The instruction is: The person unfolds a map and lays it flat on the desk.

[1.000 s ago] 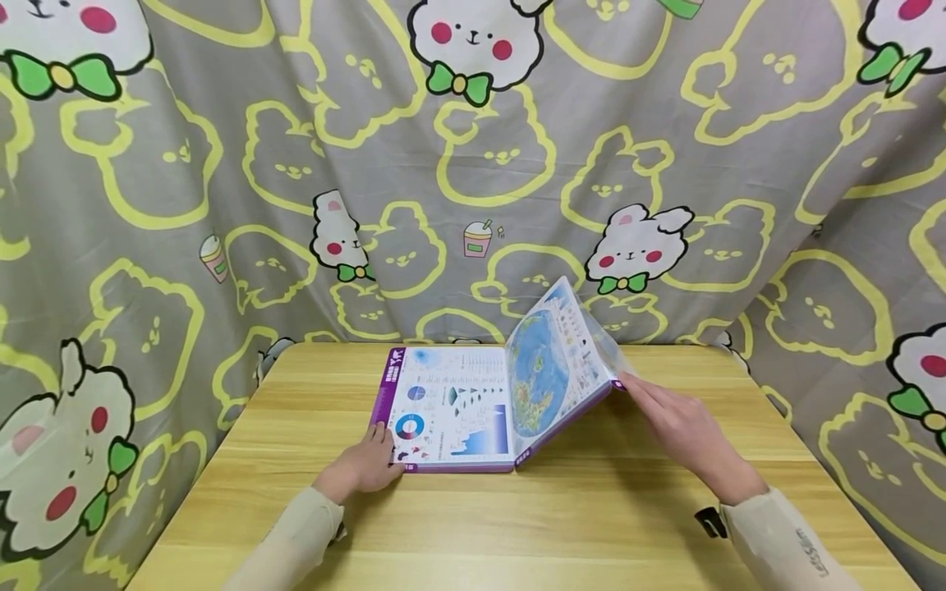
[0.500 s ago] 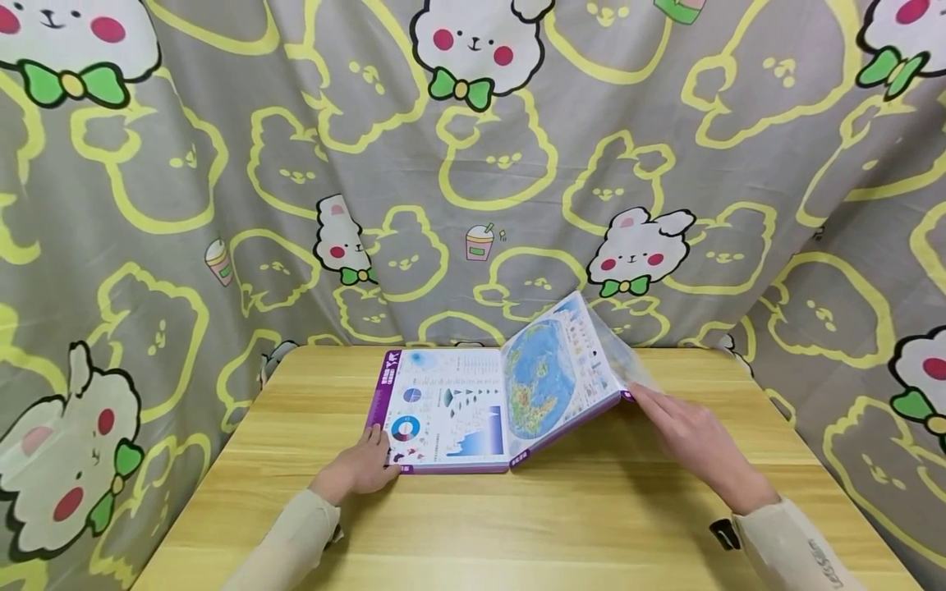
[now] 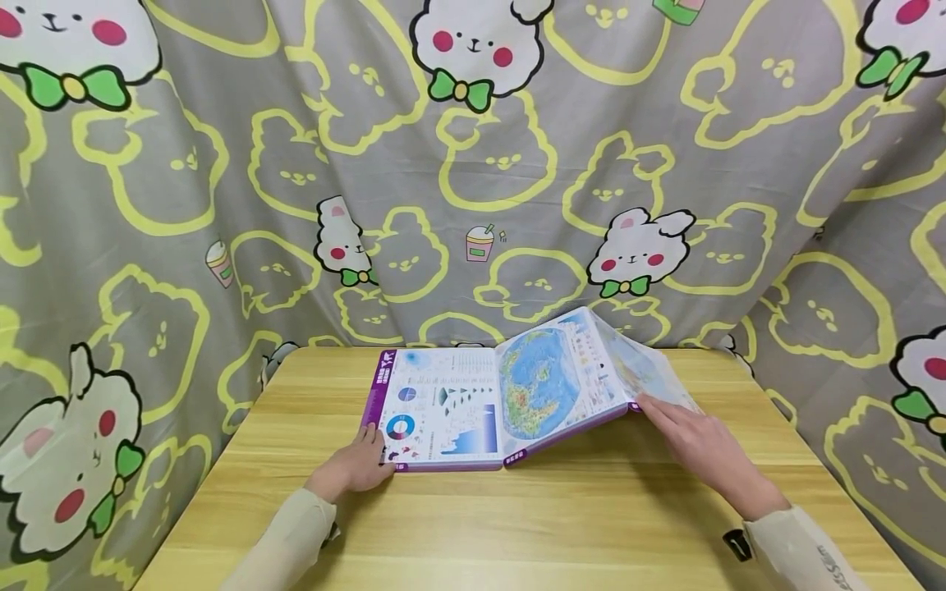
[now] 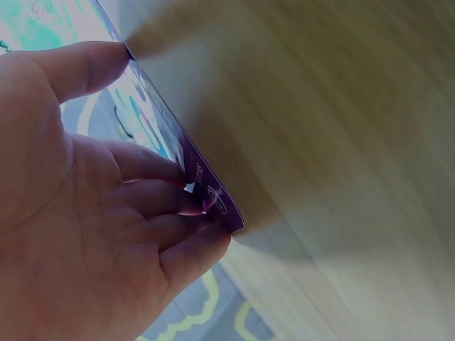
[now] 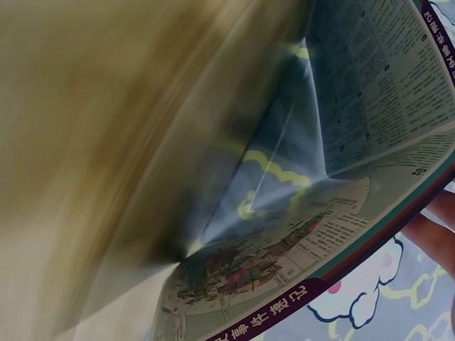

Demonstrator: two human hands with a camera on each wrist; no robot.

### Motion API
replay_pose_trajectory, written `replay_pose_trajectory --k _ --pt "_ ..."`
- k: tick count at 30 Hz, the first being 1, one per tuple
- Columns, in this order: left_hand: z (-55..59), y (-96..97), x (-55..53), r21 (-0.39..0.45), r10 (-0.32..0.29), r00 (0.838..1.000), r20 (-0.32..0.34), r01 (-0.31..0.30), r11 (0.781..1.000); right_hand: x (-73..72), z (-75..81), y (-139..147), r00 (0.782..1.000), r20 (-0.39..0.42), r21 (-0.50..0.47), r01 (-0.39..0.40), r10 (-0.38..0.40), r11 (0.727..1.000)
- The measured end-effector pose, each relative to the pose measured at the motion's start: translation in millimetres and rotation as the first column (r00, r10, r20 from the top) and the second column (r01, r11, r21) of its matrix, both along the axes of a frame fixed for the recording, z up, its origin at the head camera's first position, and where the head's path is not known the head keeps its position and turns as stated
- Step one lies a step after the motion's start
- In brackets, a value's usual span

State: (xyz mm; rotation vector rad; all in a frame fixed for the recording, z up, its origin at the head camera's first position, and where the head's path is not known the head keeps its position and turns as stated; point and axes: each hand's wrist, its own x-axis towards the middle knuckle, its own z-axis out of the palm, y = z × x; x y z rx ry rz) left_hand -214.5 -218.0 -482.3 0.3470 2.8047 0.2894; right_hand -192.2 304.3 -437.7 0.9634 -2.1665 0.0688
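An opened map book (image 3: 443, 402) with purple edges lies on the wooden table (image 3: 473, 533). Its left half is flat and shows charts; the right half, with a blue world map, slants up from the middle fold. My left hand (image 3: 351, 464) holds the near left corner, thumb on the near edge. In the left wrist view its fingers (image 4: 192, 245) curve over the purple rim. My right hand (image 3: 702, 443) grips the right half's near outer corner. Right wrist view: printed pages of the book (image 5: 263, 263) spread apart underneath, and a finger (image 5: 434, 234) lies behind the edge.
A thin, glossy see-through sheet (image 3: 650, 373) hangs from the right half's outer edge toward the table. A grey curtain (image 3: 480, 164) with bunny drawings hangs around the back and sides of the table.
The right half has tilted lower toward the right, and my right hand has moved right and down with it. More of the glossy sheet shows. The book and my left hand have slid slightly left.
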Motion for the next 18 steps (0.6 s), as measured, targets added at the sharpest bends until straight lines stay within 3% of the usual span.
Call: replay_pose_trajectory --k 18 --pt "7.5 -7.3 -1.0 0.025 0.01 1.0 0.014 -0.01 1.0 0.8 -17.2 14 0.993 0.108 0.095 0.032 -0.042 0.995"
